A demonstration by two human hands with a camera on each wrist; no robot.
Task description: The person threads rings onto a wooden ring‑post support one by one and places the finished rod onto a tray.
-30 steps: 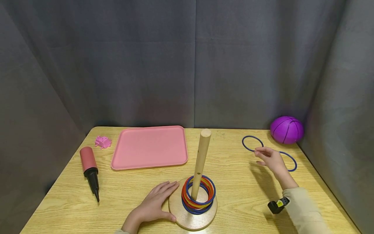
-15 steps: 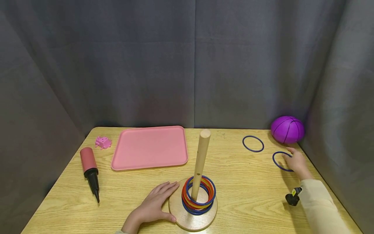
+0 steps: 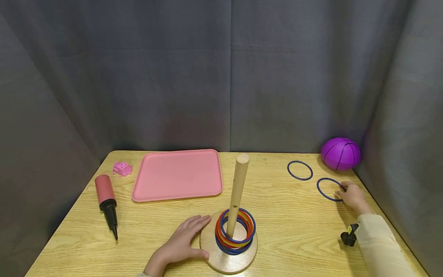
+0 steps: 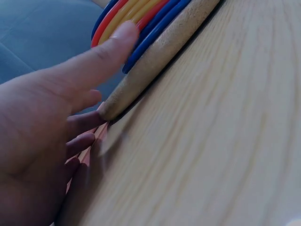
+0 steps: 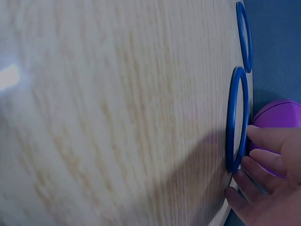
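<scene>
My right hand point(image 3: 353, 197) pinches the right side of a blue ring point(image 3: 324, 178) on the right part of the table. In the right wrist view its thumb and fingertips meet the edge of that blue ring point(image 5: 231, 122). A second blue ring point(image 3: 288, 167) lies flat farther back. My left hand point(image 3: 180, 243) rests at the left edge of a round wooden base point(image 3: 226, 265), fingers extended and thumb spread. From the base rises a wooden post point(image 3: 238, 188), with stacked blue, red and yellow rings point(image 3: 219, 235) around its foot.
A pink tray point(image 3: 178, 175) lies at the back left. Beside it are a small pink cow-like toy point(image 3: 122, 168) and a red and black hand pump point(image 3: 105, 192). A purple ball point(image 3: 340, 154) sits at the back right corner, near the grey curtain point(image 3: 294, 77).
My right hand has moved right, from near the farther blue ring to the nearer one, and grasped its right side. That ring has shifted slightly left. My left hand has stayed put.
</scene>
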